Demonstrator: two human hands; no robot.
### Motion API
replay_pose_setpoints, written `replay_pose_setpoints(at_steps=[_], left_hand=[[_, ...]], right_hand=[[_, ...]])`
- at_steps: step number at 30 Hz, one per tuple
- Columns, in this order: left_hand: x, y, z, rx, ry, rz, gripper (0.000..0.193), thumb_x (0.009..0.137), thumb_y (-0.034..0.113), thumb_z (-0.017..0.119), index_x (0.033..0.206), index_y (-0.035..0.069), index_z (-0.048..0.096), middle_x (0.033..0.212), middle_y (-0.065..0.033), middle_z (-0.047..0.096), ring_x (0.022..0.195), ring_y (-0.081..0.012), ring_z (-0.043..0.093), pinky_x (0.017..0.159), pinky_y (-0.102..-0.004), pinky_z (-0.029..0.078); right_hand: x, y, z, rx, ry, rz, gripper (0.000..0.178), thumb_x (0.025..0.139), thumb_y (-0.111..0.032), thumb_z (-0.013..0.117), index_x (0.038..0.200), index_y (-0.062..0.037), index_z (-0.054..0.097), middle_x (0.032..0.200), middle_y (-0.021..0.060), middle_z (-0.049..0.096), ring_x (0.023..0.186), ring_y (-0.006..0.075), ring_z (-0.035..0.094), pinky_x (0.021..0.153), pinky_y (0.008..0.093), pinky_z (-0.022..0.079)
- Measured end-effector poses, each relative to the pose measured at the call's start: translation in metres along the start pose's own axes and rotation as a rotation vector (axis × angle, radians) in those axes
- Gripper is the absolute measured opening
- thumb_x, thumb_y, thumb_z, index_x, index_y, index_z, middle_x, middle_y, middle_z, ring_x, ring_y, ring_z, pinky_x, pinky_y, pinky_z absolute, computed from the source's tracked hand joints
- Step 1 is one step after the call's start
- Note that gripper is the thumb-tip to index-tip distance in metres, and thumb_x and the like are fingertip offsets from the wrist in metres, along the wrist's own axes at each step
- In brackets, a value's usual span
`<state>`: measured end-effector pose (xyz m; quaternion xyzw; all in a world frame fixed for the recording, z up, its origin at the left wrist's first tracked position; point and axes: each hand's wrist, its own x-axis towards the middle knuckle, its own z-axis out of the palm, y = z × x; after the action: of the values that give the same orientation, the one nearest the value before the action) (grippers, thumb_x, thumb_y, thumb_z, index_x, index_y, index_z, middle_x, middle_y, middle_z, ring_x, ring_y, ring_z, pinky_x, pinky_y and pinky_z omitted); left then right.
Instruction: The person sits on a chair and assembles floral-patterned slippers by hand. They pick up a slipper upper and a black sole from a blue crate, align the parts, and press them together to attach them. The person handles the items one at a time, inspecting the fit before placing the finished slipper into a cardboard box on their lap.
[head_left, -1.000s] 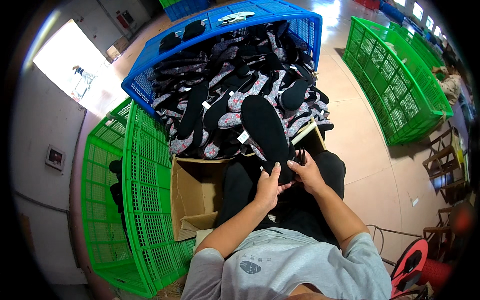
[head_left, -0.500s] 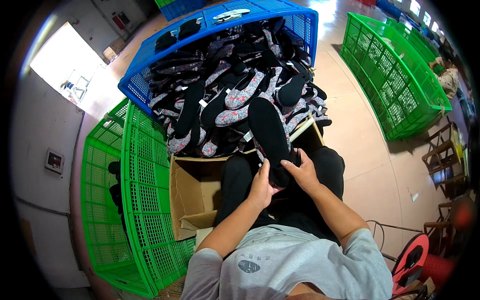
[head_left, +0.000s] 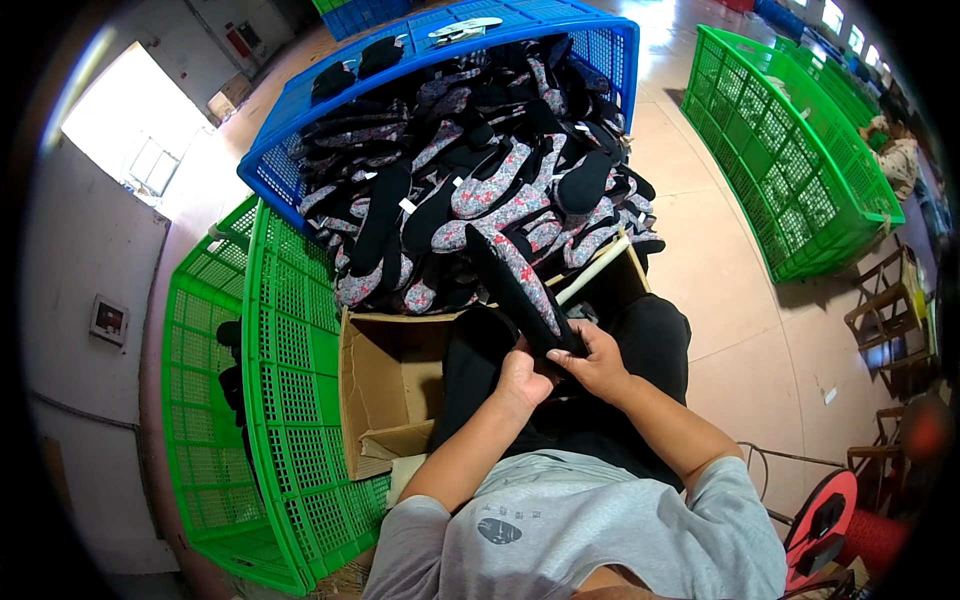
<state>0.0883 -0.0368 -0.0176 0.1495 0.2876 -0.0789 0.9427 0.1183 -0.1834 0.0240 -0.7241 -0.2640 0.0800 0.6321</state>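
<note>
Above my lap I hold a black slipper (head_left: 516, 291) with a floral-patterned lining, turned on its side, its toe pointing away and to the left. My left hand (head_left: 525, 376) is closed round its near end from the left and below. From the right, my right hand (head_left: 594, 362) grips the same end, thumb on top. The fingers beneath are partly hidden. Just beyond lies a large heap of similar black and floral slippers (head_left: 487, 190), spilling from a blue plastic crate (head_left: 625, 75) tipped toward me.
An open cardboard box (head_left: 372, 385) stands by my left leg, beside green plastic crates (head_left: 300, 420). Another green crate (head_left: 790, 165) is at the far right. Wooden stools (head_left: 880, 290) and a red reel-like disc (head_left: 822, 525) are along the right side.
The slipper has been turned from its flat black sole facing me onto its edge, so the floral lining shows. Both hands have shifted slightly closer together at its near end.
</note>
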Motion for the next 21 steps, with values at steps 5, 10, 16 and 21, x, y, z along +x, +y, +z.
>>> replay_pose_setpoints(at_steps=[5, 10, 16, 21], left_hand=[[0.005, 0.005, -0.019, -0.024, -0.093, -0.055, 0.034, 0.101, 0.028, 0.048, 0.114, 0.001, 0.063, 0.111, -0.0139, 0.067, 0.103, -0.0286, 0.065, 0.093, -0.0450, 0.054], [-0.004, 0.007, -0.006, 0.027, -0.096, -0.013, 0.036, 0.103, 0.029, 0.046, 0.120, 0.002, 0.061, 0.116, -0.0144, 0.066, 0.106, -0.0291, 0.065, 0.095, -0.0449, 0.054], [-0.046, -0.017, 0.026, 0.386, -0.105, 0.038, 0.045, 0.103, 0.039, 0.052, 0.142, 0.018, 0.041, 0.133, -0.0028, 0.054, 0.116, -0.0207, 0.055, 0.093, -0.0433, 0.048], [-0.052, -0.018, 0.017, 0.436, -0.136, 0.135, 0.039, 0.098, 0.018, 0.063, 0.132, 0.018, 0.043, 0.115, -0.0014, 0.058, 0.089, -0.0160, 0.059, 0.076, -0.0310, 0.051]], right_hand=[[-0.001, 0.008, 0.002, -0.100, -0.030, -0.113, 0.040, 0.078, -0.017, 0.082, 0.112, -0.0042, 0.066, 0.096, 0.0120, 0.067, 0.084, 0.0274, 0.064, 0.077, 0.0356, 0.050], [-0.002, 0.007, 0.003, -0.060, 0.042, -0.025, 0.037, 0.080, -0.017, 0.082, 0.111, -0.0036, 0.065, 0.093, 0.0099, 0.067, 0.084, 0.0221, 0.064, 0.078, 0.0337, 0.050], [0.012, 0.013, -0.005, 0.481, 0.264, 0.229, 0.037, 0.089, -0.014, 0.074, 0.120, -0.0012, 0.057, 0.107, 0.0049, 0.065, 0.096, 0.0123, 0.061, 0.090, 0.0289, 0.050], [0.013, 0.004, -0.006, 0.624, 0.215, 0.291, 0.029, 0.095, -0.014, 0.066, 0.120, -0.0013, 0.059, 0.105, 0.0030, 0.066, 0.096, 0.0099, 0.060, 0.088, 0.0269, 0.050]])
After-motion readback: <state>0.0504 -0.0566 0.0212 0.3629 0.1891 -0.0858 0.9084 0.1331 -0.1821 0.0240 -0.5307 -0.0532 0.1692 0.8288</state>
